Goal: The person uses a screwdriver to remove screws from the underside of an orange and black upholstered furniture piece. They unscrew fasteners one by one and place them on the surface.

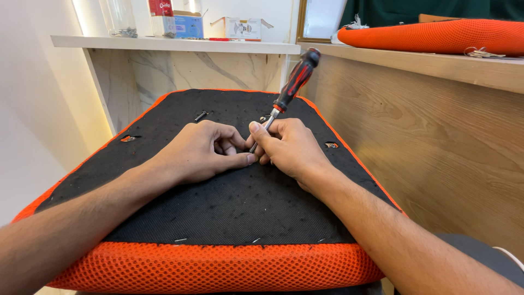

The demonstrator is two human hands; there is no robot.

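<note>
Screwdriver (289, 90): red-black handle, steel shaft, tilted over the cushion (229, 218) centre. Right hand (289, 147) pinches the shaft low; left hand (199, 153) curled, fingertips beside the tip. Likely stiff, light; ribbed handle the surest hold. Loose screw (201, 116) behind the left hand.

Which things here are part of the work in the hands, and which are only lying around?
In use:
right hand gripping the screwdriver
left hand on the seat cushion
loose bolt

Lying about:
second orange cushion
small boxes on the shelf
glass jar
</note>
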